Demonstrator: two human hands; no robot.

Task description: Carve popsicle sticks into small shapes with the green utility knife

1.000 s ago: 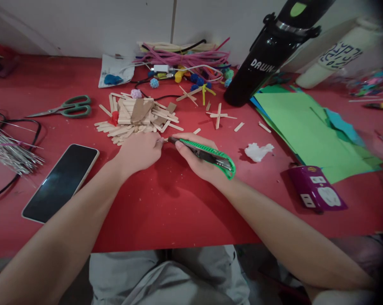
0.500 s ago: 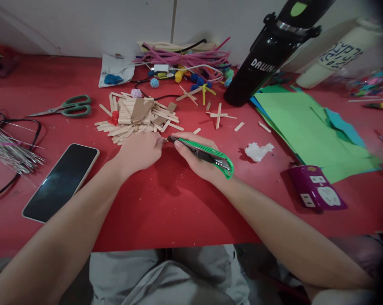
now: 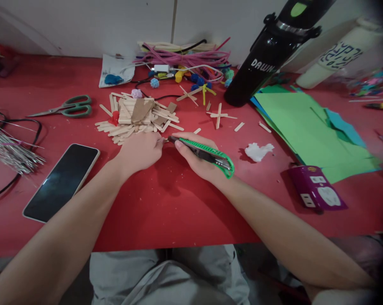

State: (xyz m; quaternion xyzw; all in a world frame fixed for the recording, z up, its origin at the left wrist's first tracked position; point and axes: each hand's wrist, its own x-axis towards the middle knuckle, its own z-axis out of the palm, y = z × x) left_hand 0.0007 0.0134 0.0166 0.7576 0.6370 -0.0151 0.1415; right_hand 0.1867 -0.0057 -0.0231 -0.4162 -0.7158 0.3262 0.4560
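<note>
My right hand (image 3: 196,154) is closed round a green utility knife (image 3: 207,152), its nose pointing left at my left fingertips and the thumb on its side. My left hand (image 3: 142,149) is closed in a pinch just left of the knife tip. A small pale end of a craft stick (image 3: 165,140) seems to show between the two hands; the fingers hide most of it. Directly behind my left hand lies a heap of wooden craft sticks (image 3: 132,111) with brown cardboard scraps on it. Crossed sticks (image 3: 219,115) and short cut pieces (image 3: 239,126) lie beyond my right hand.
Left on the red table (image 3: 166,220) are a phone (image 3: 62,182), scissors (image 3: 69,106) and a wire bundle (image 3: 13,146). To the right are crumpled tissue (image 3: 257,151), a purple packet (image 3: 318,188), green paper (image 3: 308,127) and a black bottle (image 3: 261,59). Pink pipe cleaners (image 3: 181,57) lie behind.
Almost nothing differs. Both hands and the knife hold nearly the same place and pose.
</note>
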